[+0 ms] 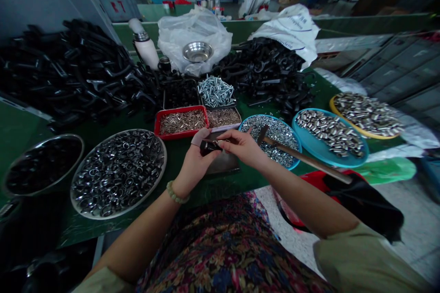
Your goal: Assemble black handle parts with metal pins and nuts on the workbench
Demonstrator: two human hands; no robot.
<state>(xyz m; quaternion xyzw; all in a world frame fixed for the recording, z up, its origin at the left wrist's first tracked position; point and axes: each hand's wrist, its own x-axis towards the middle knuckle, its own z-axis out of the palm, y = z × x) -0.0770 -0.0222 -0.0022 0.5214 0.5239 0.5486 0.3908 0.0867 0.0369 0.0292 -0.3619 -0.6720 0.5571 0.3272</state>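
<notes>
My left hand (196, 158) is closed round a small black plastic part (208, 147), held just above the green table edge. My right hand (242, 145) pinches a thin metal screw or pin (220, 141) against the end of that black part. Both hands meet in front of a grey metal block (223, 163) on the table. A hammer (302, 158) lies to the right, its head resting on the blue dish of small nuts (275, 135).
A large steel tray of metal rings (118, 171) and a bowl of dark parts (41, 162) lie left. A red tray of pins (181, 122), a box of screws (216, 91), dishes of metal sleeves (330, 135) and heaps of black parts (75, 73) fill the table.
</notes>
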